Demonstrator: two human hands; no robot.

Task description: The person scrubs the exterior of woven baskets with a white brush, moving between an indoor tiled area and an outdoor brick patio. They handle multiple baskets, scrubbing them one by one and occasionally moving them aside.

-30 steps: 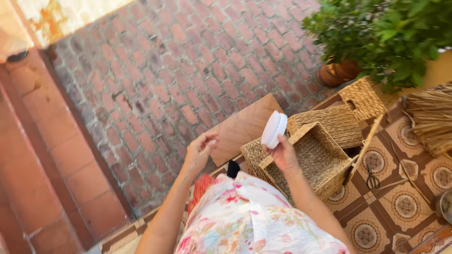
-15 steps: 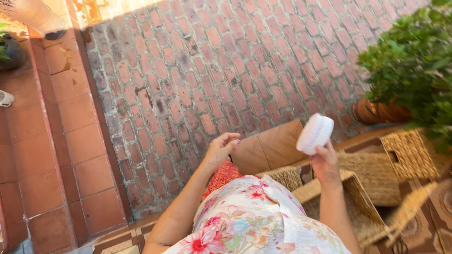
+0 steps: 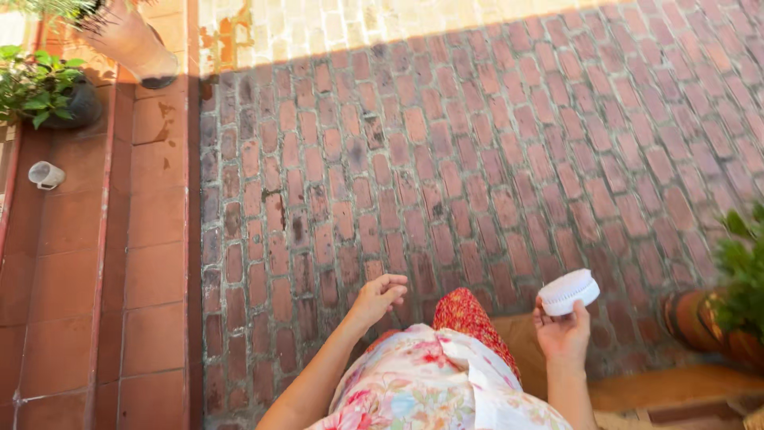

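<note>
My right hand (image 3: 562, 333) holds a small white round ribbed container (image 3: 569, 291) up by its underside, over the brick paving. My left hand (image 3: 377, 298) hangs in the air to the left of it with fingers loosely curled and nothing in it. Between the arms I see my floral dress (image 3: 430, 390) and a red patterned cloth (image 3: 469, 318) over my knee. A wooden board (image 3: 668, 386) lies under my right forearm.
Red brick paving (image 3: 477, 159) fills the view, sunlit at the far top. A terracotta-tiled step (image 3: 119, 279) runs down the left with a small white cup (image 3: 44, 174) and potted plants (image 3: 48, 91) on it. Another potted plant (image 3: 728, 314) stands at the right.
The view has swung left, off the woven baskets and patterned tiles. My right hand still carries the white container, now lower, and the left hand has stayed beside it.
</note>
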